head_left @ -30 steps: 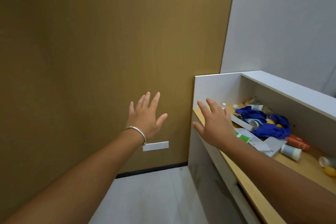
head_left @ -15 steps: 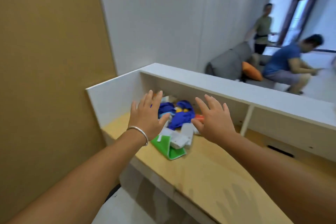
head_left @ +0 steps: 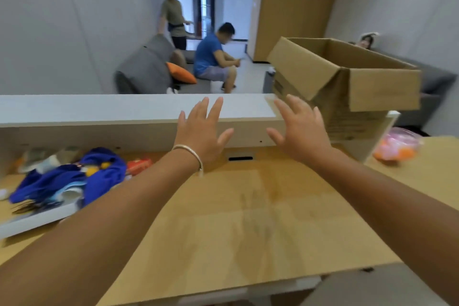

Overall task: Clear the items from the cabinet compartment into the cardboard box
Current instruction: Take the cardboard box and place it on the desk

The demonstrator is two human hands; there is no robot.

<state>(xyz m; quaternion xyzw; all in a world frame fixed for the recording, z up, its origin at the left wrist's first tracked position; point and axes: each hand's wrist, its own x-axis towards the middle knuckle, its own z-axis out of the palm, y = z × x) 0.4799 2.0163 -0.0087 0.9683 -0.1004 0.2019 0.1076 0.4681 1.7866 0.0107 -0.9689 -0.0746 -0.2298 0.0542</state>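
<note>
so the view has swung hard to the right since half a second ago. back then the pile sat dead centre just past both hands, now it's off at 9 o'clock and the cardboard box [head_left: 347, 82] has come into frame at about 1 to 2 o'clock, sitting up on the right end of the white top shelf [head_left: 124, 107], flaps open. a second ago it was mostly brown wall panel with the cabinet at the edge, so the person looks to have scanned from wall, to items, to box.

left hand [head_left: 201, 136] is spread flat, fingers straight, nothing in it, bracelet [head_left: 191, 154] on the wrist. right hand [head_left: 303, 134] same deal, fingers splayed and empty, its fingertips near the box's lower corner, can't tell if they touch.

the stuff to clear is untouched as far as can be seen: blue cloth [head_left: 74, 179] heaped over small bottles, a red packet [head_left: 139, 165] beside it, white flat box [head_left: 37, 221] at the front edge, all on the wooden surface [head_left: 248, 218] under the shelf. blurry though.

probably means the box gets pulled closer first. nothing's in it yet as far as can be judged, the inside isn't visible. people in the background, pink bag [head_left: 397, 144] at 3 o'clock.
</note>
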